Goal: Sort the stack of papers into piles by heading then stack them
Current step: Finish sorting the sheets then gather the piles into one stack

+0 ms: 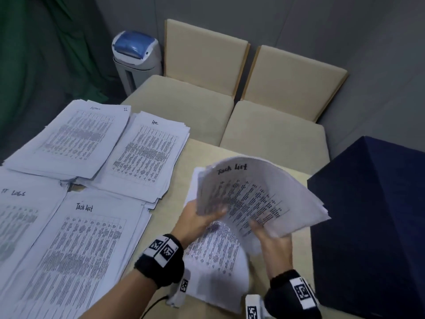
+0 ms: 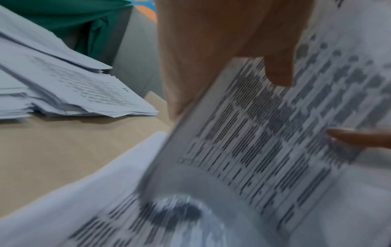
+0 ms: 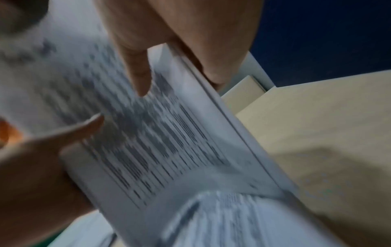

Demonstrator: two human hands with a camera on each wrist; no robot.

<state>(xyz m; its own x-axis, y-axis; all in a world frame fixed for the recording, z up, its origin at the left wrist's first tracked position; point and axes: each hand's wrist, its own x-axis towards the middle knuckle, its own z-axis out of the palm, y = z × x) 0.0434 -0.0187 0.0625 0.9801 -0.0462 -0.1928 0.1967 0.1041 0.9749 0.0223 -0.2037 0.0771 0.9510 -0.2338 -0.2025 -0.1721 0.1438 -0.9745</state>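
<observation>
At lower right of the frame, a bent bundle of papers (image 1: 259, 199) is gripped by the left hand (image 1: 197, 221) and the right hand (image 1: 272, 238).

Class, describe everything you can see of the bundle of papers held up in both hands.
The held bundle is a sheaf of white printed sheets, its top page headed "Task list" in handwriting above a table of dark text rows. It is lifted off the table, bowed and tilted, its edges fanned at the right. The left hand grips its left edge and the right hand its lower edge, thumbs on the printed face. More printed sheets lie flat beneath.
</observation>
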